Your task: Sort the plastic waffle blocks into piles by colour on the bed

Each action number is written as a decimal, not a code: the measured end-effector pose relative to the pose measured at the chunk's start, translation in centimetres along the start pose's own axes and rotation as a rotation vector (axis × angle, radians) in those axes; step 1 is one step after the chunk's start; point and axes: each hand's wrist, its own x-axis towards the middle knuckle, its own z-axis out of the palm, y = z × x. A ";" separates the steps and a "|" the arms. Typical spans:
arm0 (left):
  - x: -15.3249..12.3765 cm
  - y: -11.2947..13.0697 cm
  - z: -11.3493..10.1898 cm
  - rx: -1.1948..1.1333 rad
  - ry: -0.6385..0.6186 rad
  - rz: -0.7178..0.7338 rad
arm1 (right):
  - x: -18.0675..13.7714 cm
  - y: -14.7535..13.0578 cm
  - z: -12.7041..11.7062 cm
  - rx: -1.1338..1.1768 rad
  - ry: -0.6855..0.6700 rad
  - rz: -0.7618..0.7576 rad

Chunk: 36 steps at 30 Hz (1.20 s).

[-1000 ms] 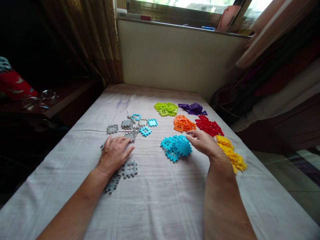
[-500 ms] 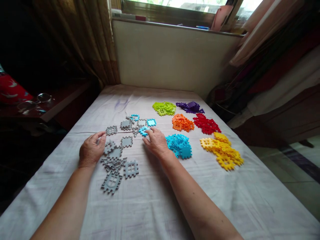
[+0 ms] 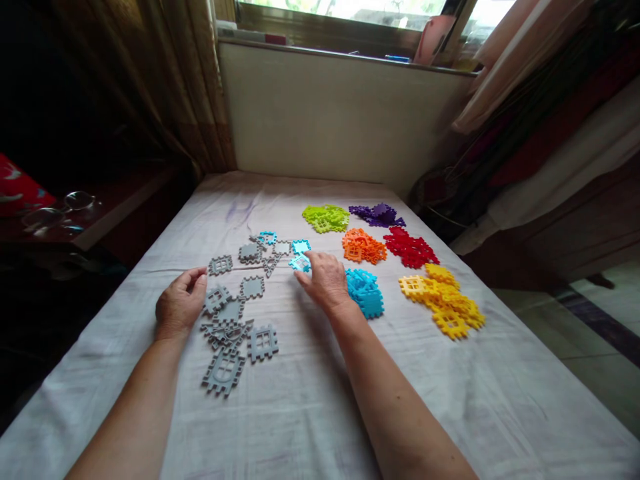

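My right hand (image 3: 326, 279) is closed at its thumb and fingertips on a light-blue interlocking plastic tile (image 3: 300, 262) with a window-like opening. The tile lies just below a flat light-blue tile (image 3: 301, 247). To the right of that wrist is a heap of light-blue tiles (image 3: 367, 293). My left hand (image 3: 180, 303) rests on its side on the cloth, fingers curled in and thumb near the index finger, with nothing visible in it. Beside it are grey tiles, among them a grey window tile (image 3: 221, 265) and a pile of grey tiles (image 3: 227, 330).
Sorted heaps lie on the right: lime-green tiles (image 3: 326, 219), purple tiles (image 3: 377, 215), orange tiles (image 3: 364, 247), red tiles (image 3: 411, 248) and yellow tiles (image 3: 445, 300). A pale cloth (image 3: 300, 413) covers the surface. Glasses (image 3: 80, 200) lie on a dark side table at left.
My right hand has moved a little to the right, taking the light-blue window tile away from the grey triangle piece. The left hand stays in nearly the same place.
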 end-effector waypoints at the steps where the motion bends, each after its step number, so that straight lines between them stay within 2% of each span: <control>1: 0.0 0.0 0.0 0.003 -0.005 0.002 | -0.1 0.8 -0.7 -0.011 0.008 0.037; 4: -0.1 0.3 -0.2 0.018 -0.027 -0.008 | -0.1 3.1 -2.5 -0.051 -0.001 0.167; 8: -0.3 1.1 -0.5 0.044 -0.050 -0.052 | 0.0 5.1 -3.2 -0.085 -0.083 0.257; 21: -0.4 1.1 -0.5 0.012 -0.054 -0.018 | -0.3 6.0 -3.6 -0.082 -0.188 0.283; 25: -0.4 1.3 -0.5 0.016 -0.044 -0.056 | 0.0 5.0 -3.9 -0.099 -0.143 0.264; 29: -0.3 1.4 -0.3 0.015 -0.035 -0.087 | 1.9 2.4 -2.9 -0.095 -0.069 0.141; 32: -0.2 1.3 -0.3 0.010 -0.044 -0.104 | 4.1 0.4 -1.3 -0.080 -0.092 0.073; 36: 0.1 1.0 -0.2 0.008 -0.038 -0.114 | 6.4 -0.9 0.7 -0.079 -0.157 0.102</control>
